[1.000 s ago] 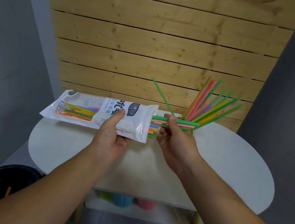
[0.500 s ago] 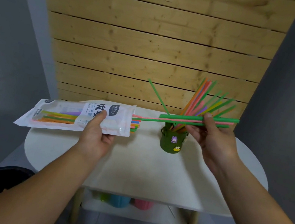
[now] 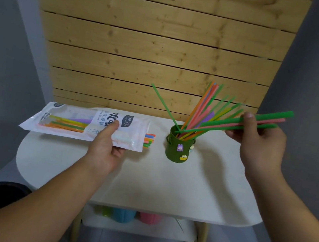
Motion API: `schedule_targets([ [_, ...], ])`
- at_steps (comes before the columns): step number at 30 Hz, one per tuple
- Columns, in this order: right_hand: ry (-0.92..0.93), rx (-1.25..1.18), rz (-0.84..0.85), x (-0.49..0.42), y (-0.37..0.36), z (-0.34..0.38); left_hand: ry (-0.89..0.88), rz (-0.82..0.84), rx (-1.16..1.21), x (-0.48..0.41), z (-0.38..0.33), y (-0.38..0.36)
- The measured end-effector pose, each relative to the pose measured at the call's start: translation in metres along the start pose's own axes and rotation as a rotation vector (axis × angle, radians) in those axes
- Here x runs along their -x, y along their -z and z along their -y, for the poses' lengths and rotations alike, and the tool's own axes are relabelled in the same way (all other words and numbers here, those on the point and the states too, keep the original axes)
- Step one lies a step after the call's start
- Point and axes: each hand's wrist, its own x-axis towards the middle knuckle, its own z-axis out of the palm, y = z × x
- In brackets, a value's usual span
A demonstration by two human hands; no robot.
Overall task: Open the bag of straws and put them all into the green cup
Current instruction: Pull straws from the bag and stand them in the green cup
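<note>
Above the white table (image 3: 164,185): a few straws (image 3: 226,122) are pinched in the right hand (image 3: 260,142), their lower tips angled into the green cup (image 3: 179,147).
Left hand (image 3: 105,149): the opened straw bag (image 3: 82,122) is gripped near its mouth, where the remaining straws (image 3: 149,139) poke out.
Handling: light, slick, easily kinked tubes, probably best pinched mid-length in a loose bunch so none are crushed or dropped.

Soft even light, fisheye bend at edges.
My right hand (image 3: 261,145) smears slightly; faint shadow beside squat green cup (image 3: 179,148).
</note>
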Motion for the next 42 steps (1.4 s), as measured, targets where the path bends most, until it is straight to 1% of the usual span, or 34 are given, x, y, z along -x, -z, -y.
schedule_targets([
  [3,0.055,0.101,0.026,0.003,-0.005,-0.002,-0.005,0.027,-0.037,0.0,0.004,-0.001],
  [8,0.085,0.163,0.188,0.002,-0.021,-0.008,0.001,0.031,-0.051,0.002,0.007,-0.001],
  [12,0.101,0.281,0.201,-0.002,-0.038,-0.019,-0.006,0.053,-0.069,0.003,0.006,-0.002],
  [15,0.058,0.329,0.219,-0.006,-0.049,-0.032,-0.011,0.05,-0.074,0.004,0.005,-0.002],
  [18,-0.039,0.337,0.241,-0.011,-0.057,-0.044,-0.017,0.048,-0.069,0.005,0.003,-0.001],
  [24,-0.147,0.309,0.303,-0.01,-0.067,-0.057,-0.011,0.069,-0.077,0.006,0.003,-0.002],
  [28,-0.133,0.249,0.272,-0.01,-0.064,-0.057,-0.003,0.085,-0.077,0.007,0.004,-0.003],
  [34,-0.131,0.17,0.301,0.004,-0.057,-0.051,-0.009,0.098,-0.075,0.009,0.005,-0.003],
  [37,-0.147,0.099,0.262,0.003,-0.055,-0.047,-0.004,0.106,-0.077,0.01,0.006,-0.004],
  [39,-0.214,0.044,0.256,0.003,-0.055,-0.046,-0.005,0.112,-0.079,0.01,0.006,-0.003],
  [42,-0.401,-0.014,0.324,0.009,-0.058,-0.047,-0.005,0.11,-0.078,0.01,0.005,-0.003],
])
